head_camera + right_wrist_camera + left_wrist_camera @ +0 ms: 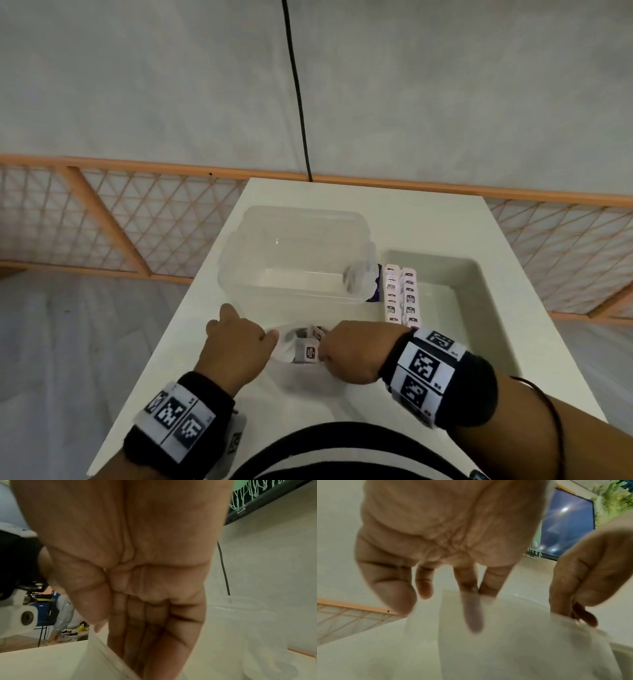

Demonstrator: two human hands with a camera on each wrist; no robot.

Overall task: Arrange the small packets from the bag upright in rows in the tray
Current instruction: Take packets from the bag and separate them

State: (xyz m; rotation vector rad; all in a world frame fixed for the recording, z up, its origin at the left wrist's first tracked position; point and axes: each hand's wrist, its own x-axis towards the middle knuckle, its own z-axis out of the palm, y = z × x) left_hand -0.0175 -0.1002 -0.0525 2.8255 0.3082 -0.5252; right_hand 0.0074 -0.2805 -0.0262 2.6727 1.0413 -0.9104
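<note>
A translucent plastic bag (pixel 294 377) lies near the table's front edge, its mouth held apart by both hands. Several small white packets (pixel 306 353) with dark labels show inside it. My left hand (pixel 236 342) grips the bag's left rim; in the left wrist view its middle finger shows through the bag (pixel 522 642). My right hand (pixel 352 349) is at the right rim, fingers straight down inside and thumb outside, pinching the bag wall (pixel 96 655). At the right, the beige tray (pixel 486 294) holds two rows of upright packets (pixel 402 298) along its left side.
A clear plastic container (pixel 294 253) stands on the white table (pixel 411 219) behind the bag, touching the tray's left side. A dark blue object (pixel 375 291) sits between them. A black cable (pixel 298 92) hangs down the wall behind. The tray's right part is bare.
</note>
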